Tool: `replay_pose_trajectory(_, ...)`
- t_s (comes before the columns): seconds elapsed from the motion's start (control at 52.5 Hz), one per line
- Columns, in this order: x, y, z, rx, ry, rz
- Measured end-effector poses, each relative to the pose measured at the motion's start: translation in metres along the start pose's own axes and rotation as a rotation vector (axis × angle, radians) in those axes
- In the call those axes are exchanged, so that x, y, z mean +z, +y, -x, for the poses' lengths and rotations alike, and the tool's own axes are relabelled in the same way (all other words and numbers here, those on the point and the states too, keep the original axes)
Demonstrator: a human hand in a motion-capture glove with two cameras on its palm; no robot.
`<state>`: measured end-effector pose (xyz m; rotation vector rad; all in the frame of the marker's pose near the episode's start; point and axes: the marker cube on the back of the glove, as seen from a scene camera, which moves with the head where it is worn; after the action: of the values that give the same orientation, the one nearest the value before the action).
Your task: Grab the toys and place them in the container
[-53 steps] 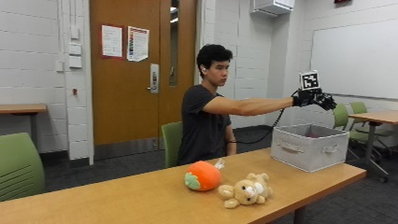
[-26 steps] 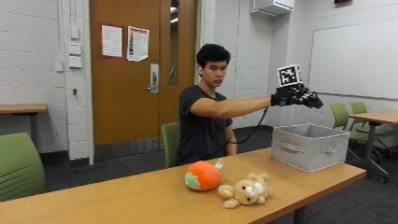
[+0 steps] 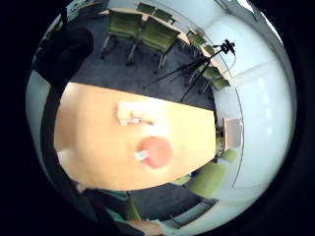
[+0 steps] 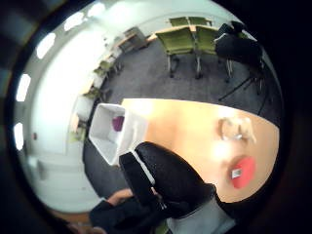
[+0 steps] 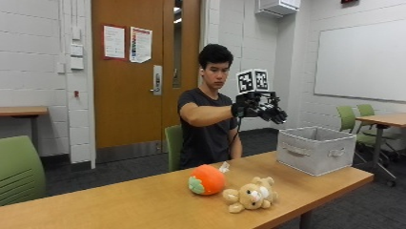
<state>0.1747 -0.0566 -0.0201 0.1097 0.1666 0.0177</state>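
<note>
A: The orange toy (image 5: 207,179) and teddy (image 5: 250,195) lie side by side on the counter (image 5: 95,205), container (image 5: 315,149) at their two o'clock.

B: The hand (image 5: 260,109) hovers empty, fingers relaxed; reaching down, it could knock one toy off the counter's edge.

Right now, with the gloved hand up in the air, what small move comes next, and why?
Probably bring the gloved right hand down toward the orange plush. The hand holds nothing, and that plush and the teddy bear lie on the table, outside the container.
</note>
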Motion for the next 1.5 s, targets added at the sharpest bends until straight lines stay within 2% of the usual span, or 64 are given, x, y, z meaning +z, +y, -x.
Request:
replay_pose_trajectory(0.305, 0.035, 0.058, -0.103, 0.144, 0.017, 0.048)
replay_pose_trajectory(0.609, 0.105, 0.101, -0.153, 0.216, -0.005, 0.131)
replay_pose_trajectory(1.104, 0.215, 0.143, -0.173, 0.266, -0.072, 0.325)
replay_pose_trajectory(1.504, 0.213, 0.149, -0.172, 0.277, -0.075, 0.365)
